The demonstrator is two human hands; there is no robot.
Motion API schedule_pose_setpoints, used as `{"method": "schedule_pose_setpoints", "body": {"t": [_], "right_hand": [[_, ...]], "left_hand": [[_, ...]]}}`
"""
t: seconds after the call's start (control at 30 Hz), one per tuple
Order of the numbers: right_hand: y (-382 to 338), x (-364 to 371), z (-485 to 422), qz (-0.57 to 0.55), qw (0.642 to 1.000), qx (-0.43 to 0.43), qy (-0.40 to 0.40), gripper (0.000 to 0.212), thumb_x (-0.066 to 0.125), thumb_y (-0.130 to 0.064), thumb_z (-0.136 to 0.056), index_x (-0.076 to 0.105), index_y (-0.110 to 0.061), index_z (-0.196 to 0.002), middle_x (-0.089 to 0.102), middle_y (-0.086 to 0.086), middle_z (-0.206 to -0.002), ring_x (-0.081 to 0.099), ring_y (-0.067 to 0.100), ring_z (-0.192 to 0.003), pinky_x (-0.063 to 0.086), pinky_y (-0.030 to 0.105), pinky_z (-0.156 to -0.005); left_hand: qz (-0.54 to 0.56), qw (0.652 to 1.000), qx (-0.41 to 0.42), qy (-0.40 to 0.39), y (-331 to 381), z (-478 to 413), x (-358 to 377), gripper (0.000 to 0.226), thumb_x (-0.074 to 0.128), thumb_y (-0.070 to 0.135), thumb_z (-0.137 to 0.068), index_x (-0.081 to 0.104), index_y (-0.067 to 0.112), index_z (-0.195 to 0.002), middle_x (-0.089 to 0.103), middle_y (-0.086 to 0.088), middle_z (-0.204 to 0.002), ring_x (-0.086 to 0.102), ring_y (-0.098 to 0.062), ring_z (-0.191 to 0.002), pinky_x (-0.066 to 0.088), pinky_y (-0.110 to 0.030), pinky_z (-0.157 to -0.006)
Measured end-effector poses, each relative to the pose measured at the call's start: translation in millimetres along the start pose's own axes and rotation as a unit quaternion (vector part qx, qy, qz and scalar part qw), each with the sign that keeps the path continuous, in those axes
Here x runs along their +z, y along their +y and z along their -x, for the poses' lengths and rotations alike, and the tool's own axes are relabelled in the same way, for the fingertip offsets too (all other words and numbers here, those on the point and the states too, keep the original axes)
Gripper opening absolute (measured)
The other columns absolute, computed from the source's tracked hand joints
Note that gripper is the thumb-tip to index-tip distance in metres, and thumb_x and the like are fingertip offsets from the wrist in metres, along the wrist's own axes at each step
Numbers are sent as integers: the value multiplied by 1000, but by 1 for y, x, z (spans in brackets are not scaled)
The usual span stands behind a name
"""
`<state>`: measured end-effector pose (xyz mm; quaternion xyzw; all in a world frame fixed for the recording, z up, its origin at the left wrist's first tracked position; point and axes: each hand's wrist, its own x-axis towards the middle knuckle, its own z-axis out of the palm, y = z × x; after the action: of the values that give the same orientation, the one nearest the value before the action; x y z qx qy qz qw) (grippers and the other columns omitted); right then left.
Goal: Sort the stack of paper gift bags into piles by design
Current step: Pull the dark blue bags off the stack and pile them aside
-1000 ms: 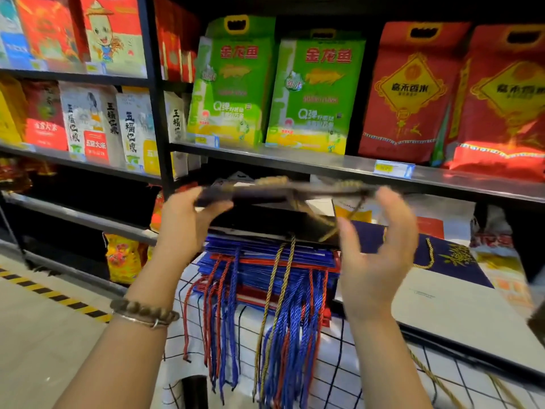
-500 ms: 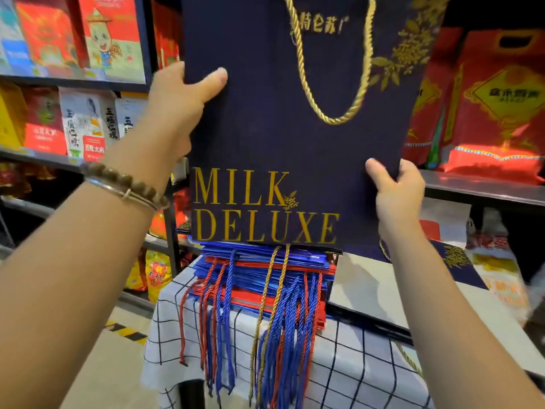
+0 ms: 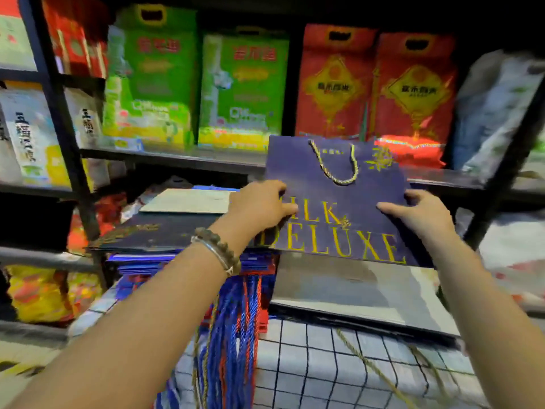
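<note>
1. Navy gift bag (image 3: 348,199), gold "MILK DELUXE" lettering, gold rope handle (image 3: 334,172). Held flat-folded and tilted, top edge toward the shelf (image 3: 182,157), over the right-hand pile.
2. Left hand (image 3: 259,205) grips the bag's left edge, fingers (image 3: 284,209) curled onto its face.
3. Right hand (image 3: 418,214) grips the right edge, thumb on the front, the other fingers wrapped behind.
4. Beneath the bag: pale flat bag (image 3: 354,290) lying on the counter (image 3: 324,364), which wears a checked cloth. Contact between the two cannot be told.
5. Left of it: stack of blue and red bags (image 3: 141,264), a dark navy one (image 3: 153,231) on top; blue and red cord handles (image 3: 239,320) hang over the counter's front edge.
6. Beaded bracelet (image 3: 218,246) on the left wrist.
</note>
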<state>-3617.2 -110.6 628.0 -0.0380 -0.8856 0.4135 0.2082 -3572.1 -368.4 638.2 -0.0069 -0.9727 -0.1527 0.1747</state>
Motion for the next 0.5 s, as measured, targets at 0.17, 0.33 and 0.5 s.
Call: {"method": "schedule_pose_setpoints", "body": {"t": [0.17,0.33,0.5], "right_hand": [[71,-5,2,102,986,112,-70,72,76,-47,-70,56,-7,-127,55,12,-132,52,29,-121,39,35,-96],[98,11,17,154,976,123,-90,68,74,-48,-73,56,-9,-125,59,12,-126,53,30,-117,42,35,-89],[95,23,26,229,967,92,-63,66,64,-57,-78,52,-18,-129,60,7,-122,53,29,-113,44,35,-77]], "left_hand": [[-180,975,40,-123,51,0,56,56,27,64,-91,56,25,-119,59,-1,-126,49,-24,-120,21,-44,-101],[-293,927,32,-231,55,9,94,63,17,61,-95,50,19,-129,54,-2,-133,44,-27,-126,4,-58,-108],[-334,912,58,-231,62,19,100,62,15,55,-98,45,16,-136,45,-7,-141,33,-32,-135,-2,-64,-108]]}}
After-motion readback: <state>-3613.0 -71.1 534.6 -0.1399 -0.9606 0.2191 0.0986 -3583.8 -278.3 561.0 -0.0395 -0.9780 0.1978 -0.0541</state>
